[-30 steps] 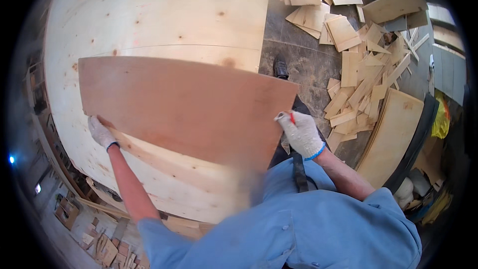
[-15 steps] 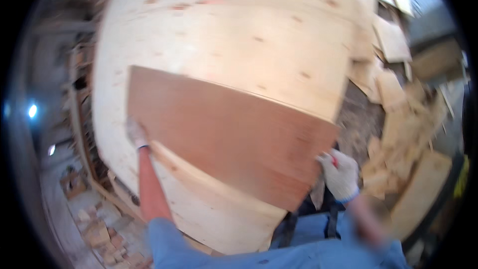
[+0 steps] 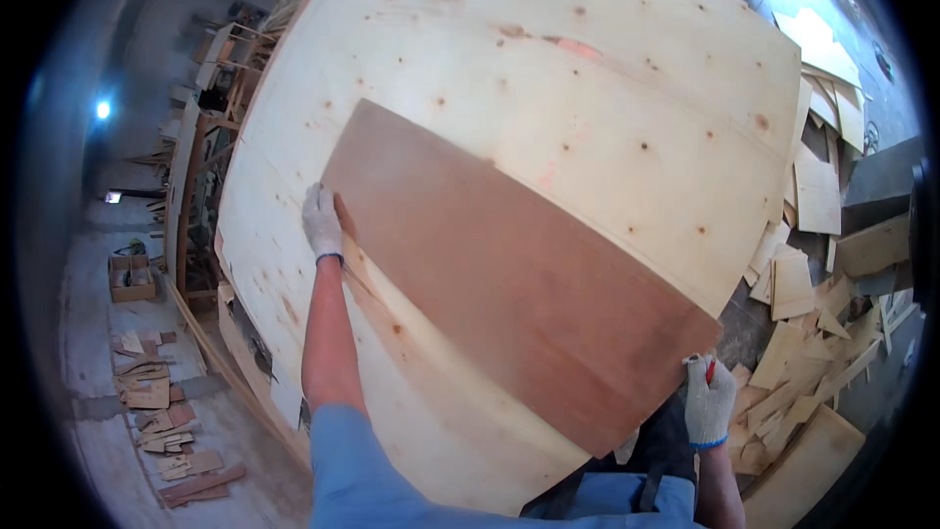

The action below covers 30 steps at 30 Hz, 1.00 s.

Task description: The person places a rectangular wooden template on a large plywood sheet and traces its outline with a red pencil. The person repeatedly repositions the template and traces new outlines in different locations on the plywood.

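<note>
A long brown-faced plywood board (image 3: 509, 274) lies slantwise on a large pale plywood sheet (image 3: 607, 98) with knots. My left hand (image 3: 321, 222), in a white knitted glove, rests at the brown board's left corner, its fingers stretched along the edge. At the board's near right corner is my right hand (image 3: 709, 407), gloved too, with closed fingers. A thin red pen-like stick (image 3: 710, 370) pokes out of that fist; most of it is hidden. Along the brown board's near long edge a pale strip of wood (image 3: 421, 343) bulges upward.
Plywood offcuts (image 3: 793, 279) are heaped to the right of the sheet. On the floor at the left lie several scrap pieces (image 3: 162, 387) and a small open box (image 3: 132, 279). A wooden frame (image 3: 186, 196) runs beside the sheet's left edge.
The view has swung, so the boards appear turned clockwise and sit farther right. Both hands stay at the same corners of the brown board. The picture is sharper now.
</note>
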Each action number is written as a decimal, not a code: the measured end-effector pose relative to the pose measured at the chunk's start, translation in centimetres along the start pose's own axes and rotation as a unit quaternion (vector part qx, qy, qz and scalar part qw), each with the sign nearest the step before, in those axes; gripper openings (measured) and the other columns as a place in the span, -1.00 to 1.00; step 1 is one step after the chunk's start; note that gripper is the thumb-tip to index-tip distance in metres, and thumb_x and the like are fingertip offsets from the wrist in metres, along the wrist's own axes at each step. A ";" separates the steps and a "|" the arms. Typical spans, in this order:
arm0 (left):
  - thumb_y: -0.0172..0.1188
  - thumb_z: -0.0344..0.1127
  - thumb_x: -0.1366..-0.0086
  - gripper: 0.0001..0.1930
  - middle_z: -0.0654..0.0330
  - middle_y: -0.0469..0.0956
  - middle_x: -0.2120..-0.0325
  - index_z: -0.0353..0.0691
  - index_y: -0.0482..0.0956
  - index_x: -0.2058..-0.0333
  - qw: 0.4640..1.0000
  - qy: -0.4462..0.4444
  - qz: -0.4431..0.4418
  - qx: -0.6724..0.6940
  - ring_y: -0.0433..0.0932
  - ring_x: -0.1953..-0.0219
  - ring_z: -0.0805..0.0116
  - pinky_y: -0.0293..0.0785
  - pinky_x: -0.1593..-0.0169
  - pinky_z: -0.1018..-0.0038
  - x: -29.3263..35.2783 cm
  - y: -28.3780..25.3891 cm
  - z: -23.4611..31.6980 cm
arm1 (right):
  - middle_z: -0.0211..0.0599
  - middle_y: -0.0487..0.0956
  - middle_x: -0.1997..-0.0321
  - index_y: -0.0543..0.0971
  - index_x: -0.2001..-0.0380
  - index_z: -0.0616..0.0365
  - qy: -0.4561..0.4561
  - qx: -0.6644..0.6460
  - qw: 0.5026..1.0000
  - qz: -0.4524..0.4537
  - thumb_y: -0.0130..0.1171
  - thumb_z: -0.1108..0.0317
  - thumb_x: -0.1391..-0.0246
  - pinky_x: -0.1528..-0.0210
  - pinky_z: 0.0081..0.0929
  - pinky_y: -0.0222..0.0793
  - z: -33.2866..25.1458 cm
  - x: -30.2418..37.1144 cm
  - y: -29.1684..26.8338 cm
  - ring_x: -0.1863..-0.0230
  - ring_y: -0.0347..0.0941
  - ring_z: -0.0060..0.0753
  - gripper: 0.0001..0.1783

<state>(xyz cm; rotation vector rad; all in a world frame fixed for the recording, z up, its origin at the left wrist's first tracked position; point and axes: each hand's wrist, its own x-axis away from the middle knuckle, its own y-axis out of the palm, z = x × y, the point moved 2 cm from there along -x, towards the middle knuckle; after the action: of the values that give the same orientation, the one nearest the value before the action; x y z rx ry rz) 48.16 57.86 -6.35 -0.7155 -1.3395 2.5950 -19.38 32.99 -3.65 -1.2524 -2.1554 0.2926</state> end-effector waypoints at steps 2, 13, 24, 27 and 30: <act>0.03 -0.18 -0.48 -0.57 -0.13 0.56 -0.14 -0.38 0.55 -0.12 0.995 0.067 -0.023 -0.069 0.49 -0.24 -0.06 0.34 -0.35 0.23 -1.4 1.5 -3.8 | -0.46 0.42 0.58 0.59 0.45 0.29 -0.034 -0.011 0.999 0.011 0.09 0.35 -0.40 0.44 -0.45 0.25 -0.3 0.6 0.0 0.49 0.30 -0.64 -0.68; 0.06 -0.05 -0.49 -0.43 -0.08 0.49 -0.25 -0.45 0.48 -0.22 0.994 0.002 -0.104 0.016 0.46 -0.27 0.04 0.33 -0.34 0.29 -5.0 -0.5 -7.4 | -0.05 0.45 0.57 0.63 0.50 0.18 -0.104 0.103 0.989 0.023 0.25 0.35 -0.28 0.45 -0.28 0.34 -2.2 0.0 1.1 0.54 0.42 0.01 -0.75; -0.01 -0.15 -0.55 -0.55 -0.17 0.48 -0.23 -0.41 0.50 -0.19 0.965 0.161 -0.083 -0.190 0.45 -0.26 -0.10 0.36 -0.34 0.21 -5.3 -1.7 -7.6 | -0.17 0.49 0.61 0.50 0.65 0.01 -0.140 0.218 0.963 0.068 0.28 0.04 -0.21 0.50 -0.15 0.35 -1.9 -1.2 0.8 0.53 0.48 0.02 -0.57; -0.01 -0.17 -0.56 -0.56 -0.16 0.46 -0.26 -0.37 0.48 -0.22 0.950 0.171 -0.086 -0.245 0.43 -0.31 -0.10 0.37 -0.37 0.20 -5.7 -1.8 -9.0 | -0.17 0.50 0.61 0.51 0.64 0.02 -0.139 0.227 0.962 0.061 0.25 0.03 -0.22 0.49 -0.15 0.37 -2.3 -1.8 0.6 0.52 0.50 0.01 -0.57; -0.03 -0.18 -0.57 -0.57 -0.15 0.48 -0.25 -0.37 0.47 -0.22 0.956 0.174 -0.064 -0.229 0.44 -0.29 -0.10 0.39 -0.35 0.20 -5.7 -1.4 -8.8 | -0.17 0.52 0.60 0.53 0.63 0.02 -0.128 0.230 0.963 0.051 0.25 0.02 -0.22 0.49 -0.14 0.38 -2.4 -1.8 0.3 0.52 0.51 0.01 -0.57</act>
<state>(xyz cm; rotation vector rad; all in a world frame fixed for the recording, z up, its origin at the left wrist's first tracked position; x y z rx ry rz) 57.20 63.28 -7.54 -1.0488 -1.8033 1.9491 -17.06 31.33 -2.68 -1.0972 -2.0632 0.9866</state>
